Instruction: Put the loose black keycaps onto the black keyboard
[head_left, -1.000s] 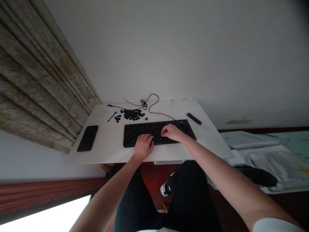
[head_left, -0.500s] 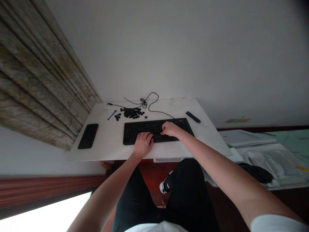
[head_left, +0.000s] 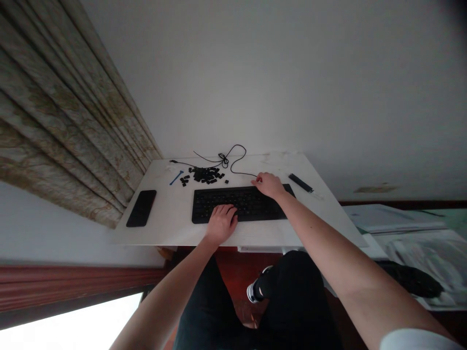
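Two hands at a black, rectangular keyboard (head_left: 204, 200) on a white, flat-topped table (head_left: 168, 234).
The left hand (head_left: 222, 224) lies over the keyboard's near edge, seemingly to steady it; whether it grips, I can't tell. The right hand (head_left: 269, 184) bends its fingers at the far edge, perhaps pinching something small, too dim to tell. Small, black, blocky pieces (head_left: 206, 175) sit heaped just behind, probably for easy reach, beside a slim blue plastic stick (head_left: 176, 178).
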The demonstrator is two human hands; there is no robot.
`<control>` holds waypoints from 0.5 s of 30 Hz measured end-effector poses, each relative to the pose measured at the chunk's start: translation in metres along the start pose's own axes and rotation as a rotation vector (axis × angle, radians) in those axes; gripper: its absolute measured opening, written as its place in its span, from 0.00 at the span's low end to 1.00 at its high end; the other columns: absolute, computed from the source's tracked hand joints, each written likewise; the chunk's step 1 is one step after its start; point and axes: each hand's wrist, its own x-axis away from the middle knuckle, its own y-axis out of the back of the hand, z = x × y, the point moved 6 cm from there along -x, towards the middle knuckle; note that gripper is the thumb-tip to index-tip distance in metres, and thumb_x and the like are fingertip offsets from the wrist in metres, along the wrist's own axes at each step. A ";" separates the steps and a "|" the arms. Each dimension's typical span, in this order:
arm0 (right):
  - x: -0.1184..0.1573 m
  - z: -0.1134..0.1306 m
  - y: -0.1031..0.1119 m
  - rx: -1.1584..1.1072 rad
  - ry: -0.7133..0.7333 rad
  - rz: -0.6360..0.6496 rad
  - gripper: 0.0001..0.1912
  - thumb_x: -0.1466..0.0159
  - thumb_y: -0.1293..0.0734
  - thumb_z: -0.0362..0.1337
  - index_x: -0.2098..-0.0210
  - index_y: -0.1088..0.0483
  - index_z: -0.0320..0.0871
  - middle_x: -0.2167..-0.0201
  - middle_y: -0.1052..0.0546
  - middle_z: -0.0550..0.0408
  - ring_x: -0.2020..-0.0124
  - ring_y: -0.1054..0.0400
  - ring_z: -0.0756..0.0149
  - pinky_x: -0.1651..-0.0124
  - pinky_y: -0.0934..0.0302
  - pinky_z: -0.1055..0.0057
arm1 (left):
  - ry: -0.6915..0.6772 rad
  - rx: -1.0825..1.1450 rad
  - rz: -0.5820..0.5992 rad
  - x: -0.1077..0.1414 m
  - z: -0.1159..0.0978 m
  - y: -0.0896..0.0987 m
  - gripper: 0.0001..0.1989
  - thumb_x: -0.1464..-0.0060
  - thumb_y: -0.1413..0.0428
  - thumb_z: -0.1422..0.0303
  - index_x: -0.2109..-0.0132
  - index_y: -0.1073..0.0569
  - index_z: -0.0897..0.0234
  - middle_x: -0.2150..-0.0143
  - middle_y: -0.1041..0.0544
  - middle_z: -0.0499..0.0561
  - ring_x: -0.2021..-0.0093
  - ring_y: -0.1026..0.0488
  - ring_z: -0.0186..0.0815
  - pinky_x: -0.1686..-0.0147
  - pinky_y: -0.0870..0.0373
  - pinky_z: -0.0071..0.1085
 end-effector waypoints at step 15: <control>-0.051 -0.019 -0.041 -0.007 -0.141 0.338 0.26 0.42 0.31 0.55 0.57 0.24 0.39 0.58 0.21 0.38 0.54 0.27 0.50 0.54 0.37 0.61 | 0.126 0.033 0.118 -0.115 0.098 0.001 0.15 0.42 0.48 0.76 0.48 0.26 0.63 0.51 0.25 0.55 0.48 0.28 0.41 0.45 0.31 0.39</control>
